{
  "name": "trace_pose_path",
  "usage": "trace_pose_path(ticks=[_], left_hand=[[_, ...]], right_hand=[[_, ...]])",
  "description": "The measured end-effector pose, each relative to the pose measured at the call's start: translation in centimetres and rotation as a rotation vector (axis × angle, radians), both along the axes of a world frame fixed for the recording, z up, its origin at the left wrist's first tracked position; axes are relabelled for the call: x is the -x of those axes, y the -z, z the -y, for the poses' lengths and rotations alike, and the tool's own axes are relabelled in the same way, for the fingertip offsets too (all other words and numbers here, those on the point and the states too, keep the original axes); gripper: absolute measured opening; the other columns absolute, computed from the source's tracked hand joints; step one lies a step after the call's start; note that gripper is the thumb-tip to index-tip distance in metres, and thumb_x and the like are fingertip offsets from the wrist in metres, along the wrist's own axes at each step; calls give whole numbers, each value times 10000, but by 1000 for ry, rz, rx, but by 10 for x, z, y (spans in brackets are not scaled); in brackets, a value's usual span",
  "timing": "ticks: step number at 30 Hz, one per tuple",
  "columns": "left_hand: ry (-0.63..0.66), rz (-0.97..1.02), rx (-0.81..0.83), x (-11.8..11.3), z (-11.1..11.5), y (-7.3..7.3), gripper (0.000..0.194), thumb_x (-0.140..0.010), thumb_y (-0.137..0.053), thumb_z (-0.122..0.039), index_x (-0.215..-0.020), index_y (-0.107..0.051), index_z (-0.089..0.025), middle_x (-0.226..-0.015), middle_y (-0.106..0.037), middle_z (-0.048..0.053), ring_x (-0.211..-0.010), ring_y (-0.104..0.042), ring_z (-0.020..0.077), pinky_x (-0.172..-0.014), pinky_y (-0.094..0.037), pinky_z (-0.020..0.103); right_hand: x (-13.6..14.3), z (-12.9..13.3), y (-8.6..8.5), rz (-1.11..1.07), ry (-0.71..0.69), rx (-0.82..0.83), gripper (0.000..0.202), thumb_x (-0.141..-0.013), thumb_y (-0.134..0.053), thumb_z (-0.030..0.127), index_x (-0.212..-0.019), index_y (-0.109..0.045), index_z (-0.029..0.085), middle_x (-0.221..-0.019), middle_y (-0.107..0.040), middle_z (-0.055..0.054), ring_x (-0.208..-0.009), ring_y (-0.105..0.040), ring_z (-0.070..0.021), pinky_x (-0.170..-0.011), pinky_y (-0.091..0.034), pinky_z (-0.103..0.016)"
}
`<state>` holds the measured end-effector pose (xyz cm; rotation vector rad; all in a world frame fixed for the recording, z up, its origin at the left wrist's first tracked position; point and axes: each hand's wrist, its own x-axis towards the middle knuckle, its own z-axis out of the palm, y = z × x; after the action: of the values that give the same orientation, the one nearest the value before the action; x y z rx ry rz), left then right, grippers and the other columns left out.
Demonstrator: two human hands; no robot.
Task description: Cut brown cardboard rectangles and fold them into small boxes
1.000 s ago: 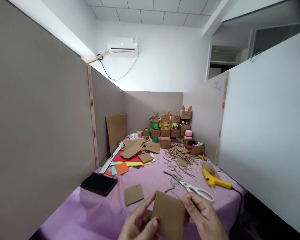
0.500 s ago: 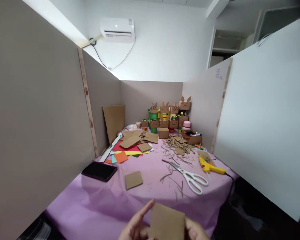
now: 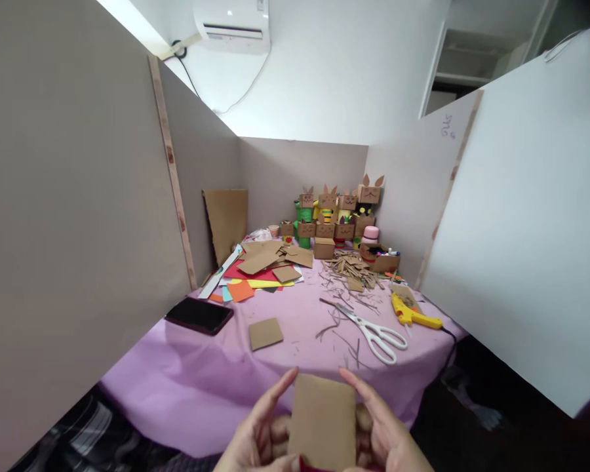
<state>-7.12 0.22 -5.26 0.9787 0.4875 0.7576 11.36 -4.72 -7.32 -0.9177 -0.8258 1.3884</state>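
Between the left hand (image 3: 261,427) and right hand (image 3: 387,429), the held cardboard piece (image 3: 322,423) fills the gap. A forward lane crosses the tablecloth (image 3: 295,360) between the cardboard square (image 3: 265,334), left, and the scissors (image 3: 358,320), right; thin trimmings (image 3: 328,329) lie along its right edge. Farther on, the lane narrows between the sheet pile (image 3: 260,260) and the scrap heap (image 3: 356,269) and ends at the small box (image 3: 324,248). The phone (image 3: 199,316) obstructs the near left; the glue gun (image 3: 414,316) and its cord (image 3: 454,341) obstruct the right beyond the scissors. The left partition (image 3: 78,216) and right partition (image 3: 526,223) bound sideways travel.

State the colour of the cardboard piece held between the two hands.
Plain brown; the cardboard piece shows best in the head view.
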Motion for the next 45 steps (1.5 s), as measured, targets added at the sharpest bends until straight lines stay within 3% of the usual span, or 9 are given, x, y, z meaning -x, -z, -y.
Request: trace_pose_path(ticks=[4, 8, 13, 19, 25, 32, 38, 43, 45], left_hand=[[45, 46, 29, -2, -3, 7, 1095, -582, -808, -299, -1428, -115, -245, -888, -714, 99, -803, -690, 274, -748, -486, 377], [44, 32, 71, -3, -5, 13, 1012, -581, -807, -322, -1406, -229, -215, -887, -718, 112, -814, -691, 278, -772, -485, 387], [48, 15, 42, -2, -6, 15, 898, -587, -813, -302, -1355, -354, -226, -811, -729, 76, -704, -697, 197, -603, -482, 241], [66, -3, 81, -1, -8, 6, 544, -668, -766, -244, -1163, -551, -171, -748, -734, 65, -670, -681, 121, -517, -444, 130], [27, -21, 171, -3, -13, 8, 465, -671, -762, -220, -1090, -570, -160, -793, -738, 70, -621, -672, 95, -452, -426, 98], [2, -65, 185, -4, -14, 6, 455, -651, -778, -246, -1059, -598, -158, -809, -740, 65, -628, -683, 110, -465, -439, 113], [-36, -108, 137, -5, -13, 9, 466, -658, -768, -278, -1076, -602, -156, -756, -734, 57, -628, -680, 133, -489, -448, 143], [-67, -54, 77, -6, -13, 13, 523, -657, -762, -311, -1118, -568, -156, -693, -717, 44, -607, -652, 136, -530, -434, 178], [-104, -14, 62, -7, -13, 13, 511, -657, -762, -305, -1104, -570, -151, -648, -706, 31, -568, -628, 130, -554, -442, 207]], right_hand=[[-1, 7, -7, 65, -130, -55, 1203, -509, -846, 326, -1388, -34, 197, -1052, -669, -98, -733, -645, -153, -671, -435, -240], [-1, 5, -13, 28, -126, -70, 1245, -524, -833, 356, -1400, 38, 203, -1102, -645, -115, -788, -661, -195, -687, -438, -264], [-2, 5, -15, 46, -173, -86, 1262, -576, -809, 346, -1405, 128, 182, -1113, -633, -126, -839, -654, -205, -728, -436, -281], [-4, 1, -3, 84, -84, -124, 1136, -586, -807, 329, -1412, -30, 255, -862, -644, 10, -655, -609, -125, -642, -433, -234], [-2, -2, -5, 156, 16, -158, 653, -656, -761, 406, -1198, -450, 217, -699, -644, 29, -494, -586, -66, -498, -423, -178], [0, -2, -8, 196, 52, -156, 664, -676, -739, 435, -1208, -414, 206, -675, -605, 49, -483, -566, -54, -505, -439, -188], [0, -4, -5, 205, 63, -145, 812, -680, -722, 454, -1328, -293, 219, -674, -569, 58, -493, -533, -67, -513, -456, -227], [1, -4, -4, 211, 52, -143, 831, -664, -731, 464, -1310, -272, 214, -648, -569, 65, -480, -516, -69, -509, -445, -229], [1, -5, -4, 211, 69, -144, 744, -675, -720, 476, -1249, -325, 215, -636, -580, 65, -472, -525, -68, -496, -423, -216]])
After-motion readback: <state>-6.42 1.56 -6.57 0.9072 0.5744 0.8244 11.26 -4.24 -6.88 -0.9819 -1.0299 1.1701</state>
